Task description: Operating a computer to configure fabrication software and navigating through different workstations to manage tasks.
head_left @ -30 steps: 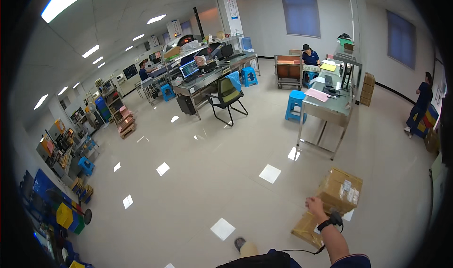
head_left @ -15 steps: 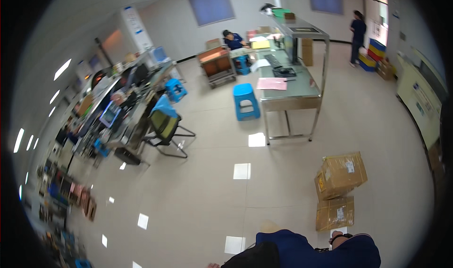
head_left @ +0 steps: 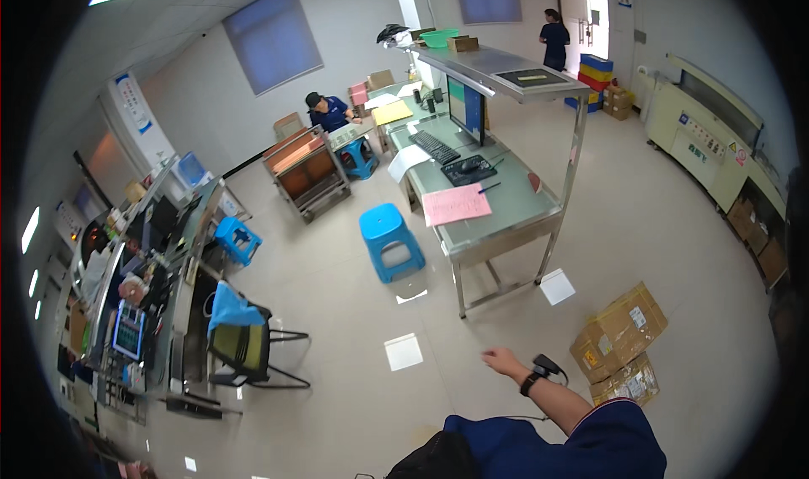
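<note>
My right hand (head_left: 503,361) hangs over the floor at the lower middle, its forearm coming in from the lower right. The fingers are curled in loosely and nothing shows in them. A black strap with a small black device (head_left: 548,366) sits round that wrist. Nearest to the hand are two taped cardboard boxes, an upper box (head_left: 619,329) and a lower box (head_left: 630,381), standing by the forearm. The hand is apart from them. My left hand is out of view.
Ahead stands a metal-framed workbench (head_left: 514,201) with a keyboard (head_left: 434,147), monitor (head_left: 468,108) and pink paper (head_left: 456,205). A blue stool (head_left: 393,241) is beside it. A chair (head_left: 240,347) is at left, a pale machine (head_left: 699,146) at right. Two people are farther back.
My right hand has come forward and up, away from beside the boxes. The workbench and stool look nearer. The left fingers at the lower edge have gone out of view.
</note>
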The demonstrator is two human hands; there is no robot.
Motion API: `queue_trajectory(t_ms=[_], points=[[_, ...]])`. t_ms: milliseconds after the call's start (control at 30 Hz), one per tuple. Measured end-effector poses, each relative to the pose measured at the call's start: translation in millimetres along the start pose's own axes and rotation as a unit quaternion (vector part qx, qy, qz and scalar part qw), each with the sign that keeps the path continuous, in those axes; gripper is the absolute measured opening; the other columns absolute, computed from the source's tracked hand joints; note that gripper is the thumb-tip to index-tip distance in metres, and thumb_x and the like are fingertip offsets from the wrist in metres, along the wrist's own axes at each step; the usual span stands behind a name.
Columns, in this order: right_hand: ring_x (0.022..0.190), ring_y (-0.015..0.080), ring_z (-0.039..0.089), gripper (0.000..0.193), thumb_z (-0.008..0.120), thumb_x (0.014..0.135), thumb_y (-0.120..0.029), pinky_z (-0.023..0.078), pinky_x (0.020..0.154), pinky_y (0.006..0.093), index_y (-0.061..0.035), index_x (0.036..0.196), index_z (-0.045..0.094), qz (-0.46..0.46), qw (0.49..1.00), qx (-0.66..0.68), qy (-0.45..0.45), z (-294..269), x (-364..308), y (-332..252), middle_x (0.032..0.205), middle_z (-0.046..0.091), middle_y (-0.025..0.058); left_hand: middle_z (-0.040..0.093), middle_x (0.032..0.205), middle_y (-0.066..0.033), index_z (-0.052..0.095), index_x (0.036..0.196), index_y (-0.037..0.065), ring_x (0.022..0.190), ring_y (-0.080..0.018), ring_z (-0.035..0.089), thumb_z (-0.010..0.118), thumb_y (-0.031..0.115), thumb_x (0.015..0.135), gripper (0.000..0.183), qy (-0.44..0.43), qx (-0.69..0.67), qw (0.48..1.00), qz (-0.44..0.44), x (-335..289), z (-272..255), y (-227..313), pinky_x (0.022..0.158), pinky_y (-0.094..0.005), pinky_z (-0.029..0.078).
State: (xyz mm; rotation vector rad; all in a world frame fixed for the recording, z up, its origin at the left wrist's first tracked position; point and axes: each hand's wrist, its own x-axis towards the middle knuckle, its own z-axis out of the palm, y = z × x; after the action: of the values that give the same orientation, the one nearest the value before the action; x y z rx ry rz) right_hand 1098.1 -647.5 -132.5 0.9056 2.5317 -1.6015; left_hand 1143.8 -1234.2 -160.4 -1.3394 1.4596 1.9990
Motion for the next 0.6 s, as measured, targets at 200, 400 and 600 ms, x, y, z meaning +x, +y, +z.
queue_trajectory(t_ms=[200, 400, 600], points=[[0.097, 0.0317, 0.075, 0.034, 0.068, 0.095, -0.029, 0.058, 0.087, 0.0399, -0.0015, 0.114, 0.077, -0.067, 0.987, 0.132, 0.062, 11.3, 146.2, -174.5, 0.106, 0.078, 0.0196, 0.05, 0.122, -0.0125, 0.046, 0.13, 0.008, 0.115, -0.0351, 0.05, 0.051, 0.031, 0.101, 0.037, -0.076, 0.091, 0.992, -0.047, 115.8, 141.5, 122.8, 0.095, -0.0513, 0.042], [0.083, 0.0196, 0.076, 0.029, 0.069, 0.094, -0.019, 0.059, 0.077, 0.0342, -0.0007, 0.115, 0.078, 0.116, 0.973, 0.023, 0.199, 60.0, 207.1, -114.8, 0.095, 0.079, 0.0136, 0.058, 0.102, -0.0117, 0.055, 0.114, 0.005, 0.097, -0.0333, 0.059, 0.053, 0.026, 0.099, 0.026, -0.099, 0.194, 0.974, -0.057, 222.6, 266.5, 298.8, 0.081, -0.0481, 0.049], [0.07, 0.0163, 0.071, 0.02, 0.064, 0.093, -0.004, 0.057, 0.063, 0.0279, 0.0027, 0.107, 0.077, 0.232, 0.801, 0.275, 0.479, 49.5, 230.9, -133.7, 0.085, 0.075, 0.0105, 0.065, 0.081, -0.011, 0.064, 0.097, 0.003, 0.079, -0.0315, 0.069, 0.055, 0.022, 0.096, 0.021, -0.172, 0.221, 0.96, 0.022, 366.7, 445.6, 543.5, 0.068, -0.045, 0.055]])
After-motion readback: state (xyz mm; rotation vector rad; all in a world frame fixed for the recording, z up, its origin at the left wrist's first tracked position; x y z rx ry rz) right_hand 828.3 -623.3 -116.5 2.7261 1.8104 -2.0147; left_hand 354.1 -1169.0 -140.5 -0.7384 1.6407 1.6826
